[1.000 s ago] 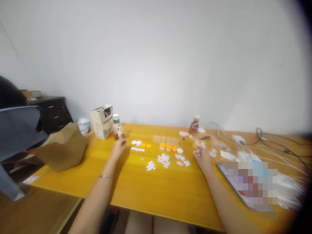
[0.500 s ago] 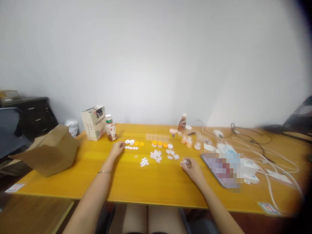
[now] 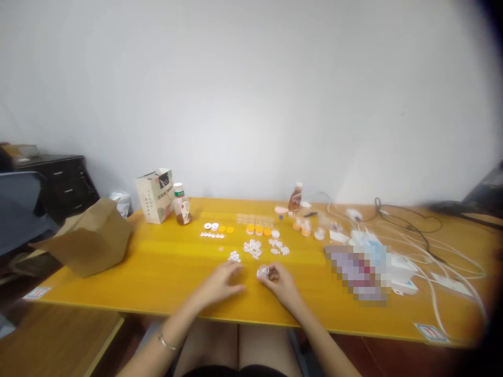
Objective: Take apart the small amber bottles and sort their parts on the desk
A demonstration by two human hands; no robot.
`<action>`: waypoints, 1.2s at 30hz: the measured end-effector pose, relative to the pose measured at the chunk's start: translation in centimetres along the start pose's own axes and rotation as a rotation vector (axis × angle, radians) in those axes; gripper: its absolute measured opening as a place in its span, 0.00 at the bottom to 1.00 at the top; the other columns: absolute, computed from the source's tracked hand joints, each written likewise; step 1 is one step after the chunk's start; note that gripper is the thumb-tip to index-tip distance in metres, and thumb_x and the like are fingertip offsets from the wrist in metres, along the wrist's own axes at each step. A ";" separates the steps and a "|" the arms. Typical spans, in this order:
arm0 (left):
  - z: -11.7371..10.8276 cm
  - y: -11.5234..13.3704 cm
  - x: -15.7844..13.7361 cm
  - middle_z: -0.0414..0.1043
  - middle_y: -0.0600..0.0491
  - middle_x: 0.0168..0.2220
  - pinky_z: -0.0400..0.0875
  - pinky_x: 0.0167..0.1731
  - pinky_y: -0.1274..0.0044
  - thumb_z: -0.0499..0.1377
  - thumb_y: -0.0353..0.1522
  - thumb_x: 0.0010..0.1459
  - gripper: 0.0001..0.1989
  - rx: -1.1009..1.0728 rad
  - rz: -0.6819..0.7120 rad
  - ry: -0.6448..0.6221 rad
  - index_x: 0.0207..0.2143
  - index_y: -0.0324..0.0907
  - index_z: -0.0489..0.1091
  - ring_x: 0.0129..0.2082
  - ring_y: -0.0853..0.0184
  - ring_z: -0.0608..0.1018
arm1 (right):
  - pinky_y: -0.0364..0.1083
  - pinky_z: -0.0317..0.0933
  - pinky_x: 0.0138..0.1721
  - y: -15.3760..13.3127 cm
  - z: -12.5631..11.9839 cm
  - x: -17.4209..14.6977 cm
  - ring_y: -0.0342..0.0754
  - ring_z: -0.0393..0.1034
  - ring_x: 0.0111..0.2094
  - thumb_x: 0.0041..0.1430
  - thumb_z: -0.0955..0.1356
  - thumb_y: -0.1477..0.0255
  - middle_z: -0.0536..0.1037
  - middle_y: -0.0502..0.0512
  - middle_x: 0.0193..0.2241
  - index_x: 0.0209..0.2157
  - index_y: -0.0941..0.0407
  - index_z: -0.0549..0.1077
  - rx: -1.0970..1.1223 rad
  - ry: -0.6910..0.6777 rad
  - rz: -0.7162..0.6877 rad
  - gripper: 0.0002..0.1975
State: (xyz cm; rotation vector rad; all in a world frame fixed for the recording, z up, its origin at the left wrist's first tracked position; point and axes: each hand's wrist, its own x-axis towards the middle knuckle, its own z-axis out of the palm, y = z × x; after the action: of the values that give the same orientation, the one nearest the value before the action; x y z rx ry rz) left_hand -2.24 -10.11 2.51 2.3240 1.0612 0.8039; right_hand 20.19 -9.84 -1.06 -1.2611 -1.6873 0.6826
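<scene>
A small clear plastic container (image 3: 262,272) is pinched in the fingertips of my right hand (image 3: 282,284), over the front middle of the table. To its left my left hand (image 3: 223,281) is open, thumb and fingers apart, with nothing visible in it. Just beyond that hand lies a heap of small white pieces (image 3: 234,256). White cut-out discs lie in two piles, a left pile (image 3: 252,248) and a right pile (image 3: 279,247). Behind them stand yellow-orange caps (image 3: 259,230) and a white cap (image 3: 275,234). White rings (image 3: 211,226), flat yellow discs (image 3: 226,229) and small white parts (image 3: 212,235) form rows at the left.
Faint clear containers (image 3: 255,220) stand in a row behind the caps. A paper bag (image 3: 88,238), a carton (image 3: 155,196) and a drink bottle (image 3: 182,207) are at the left. At the right are a brown bottle (image 3: 295,198), orange-bottomed containers (image 3: 302,226), a blurred-out flat object (image 3: 356,272) and tangled cables (image 3: 428,246).
My left hand has moved from the left rows toward the front middle, its fingers spreading. My right hand has moved left with the clear container, so both hands are closer together.
</scene>
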 end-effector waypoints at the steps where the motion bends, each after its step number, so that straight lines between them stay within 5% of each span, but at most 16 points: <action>1: 1.1 0.7 -0.4 0.67 0.50 0.39 0.64 0.40 0.75 0.61 0.38 0.46 0.23 0.009 -0.017 -0.029 0.46 0.42 0.64 0.37 0.65 0.70 | 0.44 0.62 0.31 0.0 0.3 0.0 0.45 0.67 0.27 0.45 0.68 0.63 0.70 0.50 0.26 0.26 0.55 0.64 -0.018 0.009 -0.021 0.12; 7: 5.2 1.1 0.3 0.64 0.53 0.29 0.61 0.30 0.78 0.58 0.39 0.49 0.12 0.001 -0.147 0.155 0.29 0.39 0.65 0.29 0.68 0.67 | 0.41 0.57 0.25 -0.3 1.2 -0.6 0.42 0.60 0.23 0.47 0.67 0.64 0.65 0.47 0.21 0.25 0.56 0.66 -0.099 -0.013 -0.082 0.10; 11: 6.2 0.7 0.9 0.62 0.54 0.28 0.60 0.29 0.79 0.59 0.41 0.48 0.14 0.005 -0.159 0.225 0.27 0.39 0.64 0.28 0.69 0.66 | 0.40 0.54 0.22 -0.7 1.5 -1.0 0.41 0.58 0.21 0.49 0.66 0.65 0.65 0.45 0.19 0.27 0.56 0.66 -0.042 -0.099 -0.045 0.09; 18: 5.8 0.8 0.8 0.62 0.55 0.26 0.59 0.28 0.80 0.58 0.30 0.47 0.04 -0.027 -0.124 0.156 0.26 0.38 0.65 0.27 0.70 0.66 | 0.41 0.56 0.26 -1.9 1.4 -1.4 0.42 0.61 0.24 0.50 0.64 0.70 0.69 0.49 0.24 0.32 0.56 0.68 -0.088 -0.156 -0.139 0.06; 23: 5.3 1.0 0.5 0.62 0.54 0.28 0.60 0.30 0.80 0.57 0.29 0.47 0.04 -0.052 -0.089 0.137 0.29 0.38 0.66 0.29 0.70 0.66 | 0.43 0.58 0.30 -1.7 1.5 -1.4 0.45 0.63 0.29 0.48 0.66 0.68 0.68 0.49 0.27 0.41 0.56 0.63 -0.176 -0.108 -0.164 0.17; 28: 5.3 1.6 0.3 0.63 0.53 0.31 0.61 0.33 0.79 0.56 0.31 0.49 0.05 -0.050 -0.083 0.144 0.31 0.39 0.67 0.32 0.68 0.67 | 0.43 0.58 0.29 -1.6 1.6 -1.5 0.45 0.63 0.27 0.51 0.64 0.64 0.68 0.49 0.24 0.31 0.55 0.64 -0.286 -0.077 -0.115 0.10; 32: 5.2 1.8 0.2 0.63 0.53 0.31 0.61 0.33 0.79 0.56 0.30 0.49 0.05 -0.049 -0.086 0.139 0.31 0.39 0.67 0.32 0.68 0.67 | 0.45 0.59 0.34 -1.9 1.6 -1.7 0.48 0.65 0.32 0.51 0.64 0.66 0.70 0.53 0.31 0.41 0.55 0.62 -0.299 -0.028 -0.206 0.15; 36: 5.2 1.7 0.2 0.63 0.53 0.31 0.61 0.34 0.78 0.56 0.30 0.49 0.05 -0.051 -0.081 0.137 0.31 0.39 0.66 0.33 0.67 0.67 | 0.46 0.60 0.32 -2.0 1.7 -1.7 0.49 0.66 0.31 0.52 0.63 0.66 0.71 0.52 0.28 0.40 0.56 0.63 -0.372 -0.050 -0.196 0.14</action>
State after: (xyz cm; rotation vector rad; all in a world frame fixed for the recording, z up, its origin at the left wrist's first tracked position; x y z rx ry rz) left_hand 2.26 -11.82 -0.16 2.1945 1.1708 0.9578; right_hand 17.87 -12.01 -0.72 -1.3125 -2.0119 0.2912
